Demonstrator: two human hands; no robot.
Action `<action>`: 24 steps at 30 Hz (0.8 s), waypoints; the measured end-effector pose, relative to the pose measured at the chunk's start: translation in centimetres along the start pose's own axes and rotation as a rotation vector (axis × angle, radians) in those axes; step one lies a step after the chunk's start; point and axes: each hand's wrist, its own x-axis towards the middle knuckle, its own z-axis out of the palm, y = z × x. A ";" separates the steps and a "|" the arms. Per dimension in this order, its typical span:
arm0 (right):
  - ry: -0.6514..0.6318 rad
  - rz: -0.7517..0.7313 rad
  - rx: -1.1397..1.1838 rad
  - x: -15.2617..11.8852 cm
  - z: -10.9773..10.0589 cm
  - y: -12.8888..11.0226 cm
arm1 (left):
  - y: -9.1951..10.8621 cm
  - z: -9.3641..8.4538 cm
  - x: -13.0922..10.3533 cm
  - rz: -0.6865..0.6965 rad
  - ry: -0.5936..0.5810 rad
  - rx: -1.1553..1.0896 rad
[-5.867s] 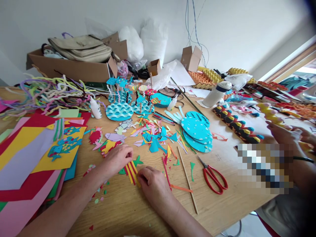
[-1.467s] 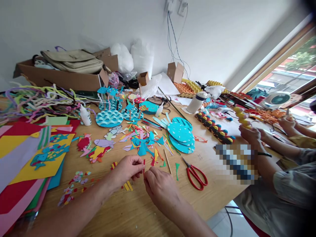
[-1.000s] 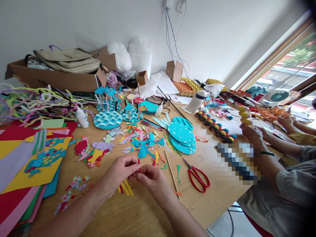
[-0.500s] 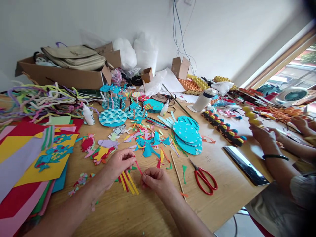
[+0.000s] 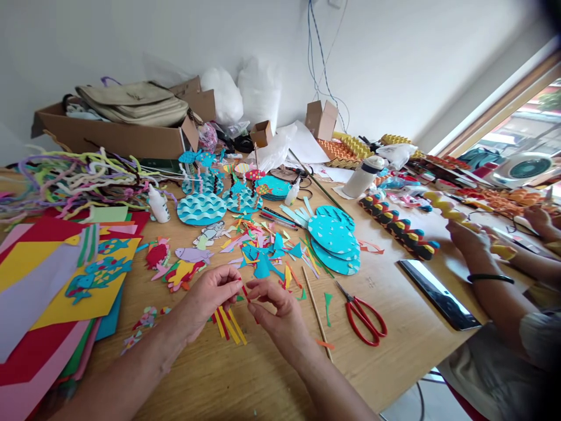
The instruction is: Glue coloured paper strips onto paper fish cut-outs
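Between my hands runs a narrow red paper strip. My left hand pinches its upper end between thumb and fingertips. At the lower end, my right hand has its thumb and fingers closed on the strip. Several yellow and red paper strips lie on the table just below my left hand. Colourful paper scraps are heaped beyond both hands. A thin wooden stick lies to the right of my right hand, with red-handled scissors farther right.
Coloured paper sheets are stacked at the left. Turquoise ovals, a glue bottle, a white bottle and a black phone lie or stand around. At the right, another person's hands hold a yellow wavy strip.
My right hand has moved slightly up and closer to my left hand, its fingers shifting along the red strip. The other person's yellow strip has shifted and shows more of its length.
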 end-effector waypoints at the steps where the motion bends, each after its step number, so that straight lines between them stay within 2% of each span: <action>1: -0.027 0.016 0.011 0.1 0.4 0.1 | 0.0 0.0 0.0 0.009 0.001 0.017; 5: -0.071 0.165 0.084 0.1 1.3 0.8 | -0.4 -0.7 0.2 0.017 0.009 0.075; 9: -0.086 0.239 0.151 -0.1 1.8 1.6 | -1.1 -1.9 0.8 0.007 0.001 0.148; 16: -0.101 0.234 -0.083 -0.5 2.1 1.5 | -1.1 -3.0 1.2 -0.016 -0.020 0.338; 24: -0.105 0.321 -0.163 -0.4 2.5 1.2 | -2.3 -3.6 1.9 0.016 -0.011 0.527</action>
